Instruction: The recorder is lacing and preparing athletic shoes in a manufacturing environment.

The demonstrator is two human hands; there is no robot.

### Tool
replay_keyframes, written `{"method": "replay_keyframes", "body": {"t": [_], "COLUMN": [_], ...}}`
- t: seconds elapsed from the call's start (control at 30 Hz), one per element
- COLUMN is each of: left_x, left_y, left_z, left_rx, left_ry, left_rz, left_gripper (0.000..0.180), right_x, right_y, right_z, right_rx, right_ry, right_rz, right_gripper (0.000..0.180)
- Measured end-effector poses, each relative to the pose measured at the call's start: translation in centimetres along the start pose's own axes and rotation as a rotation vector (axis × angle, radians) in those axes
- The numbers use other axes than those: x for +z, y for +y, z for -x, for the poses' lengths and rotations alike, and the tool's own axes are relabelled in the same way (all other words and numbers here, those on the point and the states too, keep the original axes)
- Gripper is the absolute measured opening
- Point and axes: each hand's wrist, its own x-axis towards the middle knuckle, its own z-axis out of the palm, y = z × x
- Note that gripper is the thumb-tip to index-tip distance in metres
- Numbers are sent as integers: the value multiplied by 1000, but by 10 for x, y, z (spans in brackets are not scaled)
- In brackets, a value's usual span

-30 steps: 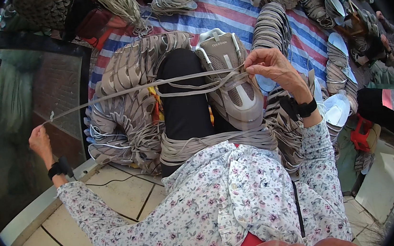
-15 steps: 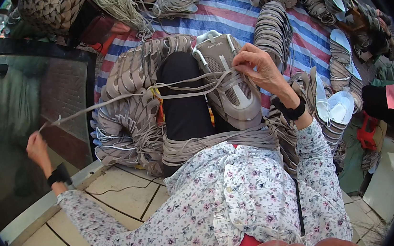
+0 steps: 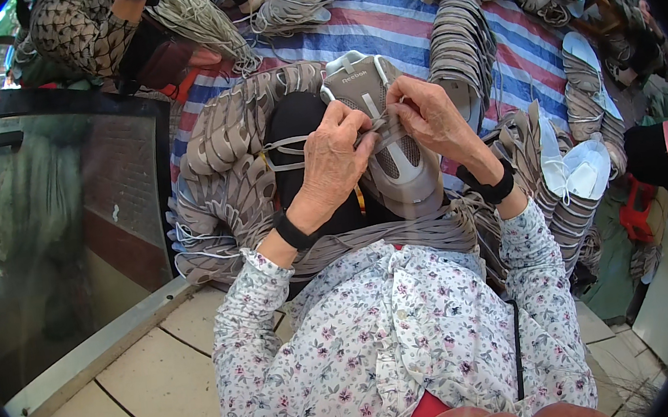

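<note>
Two hands now meet: left hand point(image 3: 332, 156) is back from far left, so we judge that pull done. Right hand point(image 3: 441, 122) pinches thin beige lace point(image 3: 286, 141) at taupe mesh shoe point(image 3: 398, 155) in black-trousered lap point(image 3: 292, 117); left grip we can't tell.

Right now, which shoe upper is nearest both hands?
The single taupe upper, its lace between the left hand and right hand; the others are bunched in stacks.

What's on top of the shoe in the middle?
The left hand and right hand are over the shoe, with a thin lace between them. What's right beneath the hands is covered, so I can't tell.
</note>
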Motion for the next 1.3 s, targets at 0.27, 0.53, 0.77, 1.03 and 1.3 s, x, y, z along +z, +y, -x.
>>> {"method": "replay_keyframes", "body": {"t": [0.27,0.53,0.77,1.03,1.3], "left_x": [-8,-32,-45,-31,-17], "left_y": [-6,-20,-29,-27,-20], "left_z": [8,6,13,13,7], "left_rx": [-415,-377,-87,-98,53], "left_ry": [-152,-297,-235,-15,29], "left_rz": [604,406,247,270,13], "left_gripper": [6,13,10,24,17], "right_x": [-6,-27,-243,-443,-92], "right_y": [0,38,174,119,37], "right_z": [-9,-17,-7,5,-14], "right_rx": [396,491,347,165,-109], "right_ry": [-166,-33,506,1129,-24], "right_rz": [-557,-951,-891,-643,300], "right_gripper": [6,11,30,22,26]}}
